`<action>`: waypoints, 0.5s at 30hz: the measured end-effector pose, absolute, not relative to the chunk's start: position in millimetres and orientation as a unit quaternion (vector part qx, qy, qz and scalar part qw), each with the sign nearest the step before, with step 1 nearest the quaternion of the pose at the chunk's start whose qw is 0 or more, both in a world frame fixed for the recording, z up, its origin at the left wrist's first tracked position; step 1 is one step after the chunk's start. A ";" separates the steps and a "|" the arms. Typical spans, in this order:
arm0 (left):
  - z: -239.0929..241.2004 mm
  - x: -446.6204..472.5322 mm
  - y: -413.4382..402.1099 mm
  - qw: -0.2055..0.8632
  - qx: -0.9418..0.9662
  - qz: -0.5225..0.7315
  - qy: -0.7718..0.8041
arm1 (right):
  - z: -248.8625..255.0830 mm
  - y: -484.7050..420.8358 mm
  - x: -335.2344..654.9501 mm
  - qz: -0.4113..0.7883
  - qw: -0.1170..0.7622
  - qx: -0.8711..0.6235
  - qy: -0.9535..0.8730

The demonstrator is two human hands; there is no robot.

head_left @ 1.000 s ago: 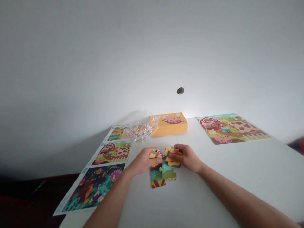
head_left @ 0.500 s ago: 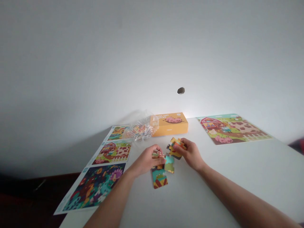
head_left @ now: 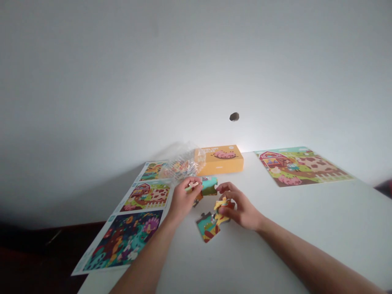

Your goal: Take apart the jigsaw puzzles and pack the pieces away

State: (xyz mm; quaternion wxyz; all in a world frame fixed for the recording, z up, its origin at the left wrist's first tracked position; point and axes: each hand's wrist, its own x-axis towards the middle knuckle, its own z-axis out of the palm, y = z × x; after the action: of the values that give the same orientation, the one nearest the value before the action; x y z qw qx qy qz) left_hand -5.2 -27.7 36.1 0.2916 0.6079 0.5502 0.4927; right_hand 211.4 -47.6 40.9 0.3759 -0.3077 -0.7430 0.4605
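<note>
My left hand is closed on a puzzle piece, seen nearly edge-on between thumb and fingers. Just beyond its fingertips is a teal-and-green puzzle piece; whether the hand grips it too, I cannot tell. Part of an orange-brown piece shows under that hand. To the right, my right hand pinches yellow-and-red puzzle pieces low over the table, the thumb on top. Close by their lower left edge lies a teal, green and brown puzzle piece, flat and slightly turned.
Behind the hands stand a yellow puzzle box and a crumpled clear plastic bag with colourful pieces in it. A sheet of printed pictures runs along the left table edge. A farm picture lies back right, near the wall.
My left hand has moved away from me, and the teal-and-green piece is now farther back. My right hand has come nearer with the yellow pieces. The piece on the table has turned slightly.
</note>
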 end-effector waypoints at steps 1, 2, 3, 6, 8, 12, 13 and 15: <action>37.0 -6.0 -27.7 0.280 0.600 0.504 0.555 | 42.4 -49.8 210.5 0.442 0.354 -0.290 -0.772; 37.6 -6.5 -27.7 0.272 0.594 0.511 0.559 | 43.4 -51.6 209.5 0.420 0.328 -0.269 -0.802; 37.9 -6.7 -27.6 0.267 0.592 0.513 0.562 | 44.0 -53.1 208.3 0.395 0.301 -0.247 -0.832; 36.3 -5.9 -27.0 0.261 0.609 0.500 0.558 | 43.1 -54.6 204.3 0.323 0.229 -0.209 -0.894; 34.0 -5.0 -26.2 0.266 0.626 0.481 0.553 | 41.8 -53.9 202.6 0.289 0.198 -0.223 -0.910; 28.4 -5.3 -24.0 0.277 0.639 0.454 0.555 | 40.0 -51.7 202.5 0.234 0.170 -0.274 -0.917; 27.1 -5.7 -23.4 0.278 0.639 0.450 0.558 | 39.6 -51.3 202.7 0.226 0.167 -0.281 -0.917; 24.8 -6.6 -22.6 0.280 0.638 0.445 0.563 | 39.0 -50.8 203.3 0.224 0.161 -0.292 -0.916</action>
State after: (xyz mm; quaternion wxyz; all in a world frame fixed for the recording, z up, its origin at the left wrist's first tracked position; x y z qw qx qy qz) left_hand -6.6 -22.6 24.8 0.2804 0.6377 0.5627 0.4451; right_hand 203.3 -50.8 39.0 0.1606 -0.2916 -0.9160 0.2240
